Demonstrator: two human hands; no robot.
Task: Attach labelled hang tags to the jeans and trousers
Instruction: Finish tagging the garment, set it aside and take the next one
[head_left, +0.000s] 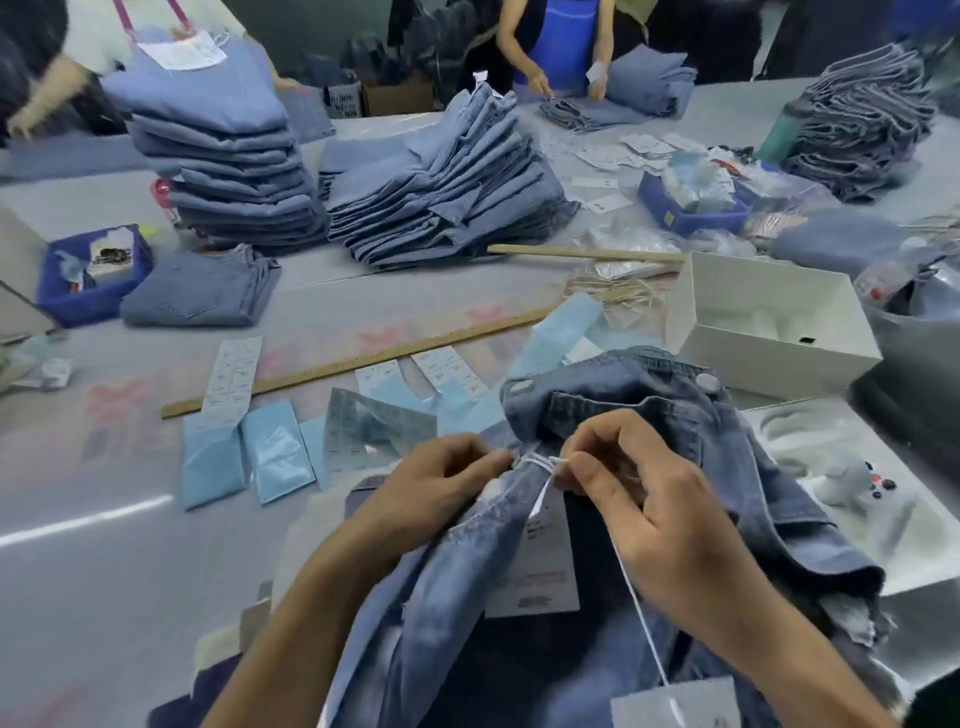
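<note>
A pair of blue jeans (649, 415) lies bunched in front of me, waistband up. A white string (540, 461) is looped around a belt loop of the jeans. My left hand (441, 488) pinches the string and denim at the loop's left side. My right hand (634, 499) pinches the string's other end just right of it. A white hang tag (540, 566) with print hangs below the loop against the denim. The string's long tail runs down to a second white tag (675, 701) at the bottom edge.
Sticker strips (234, 379) and pale blue backing sheets (275, 449) lie left of the jeans, beyond them a wooden ruler (353, 361). An open white box (769, 322) stands at right. Stacks of folded jeans (436, 176), blue bins (93, 275) and other people fill the far table.
</note>
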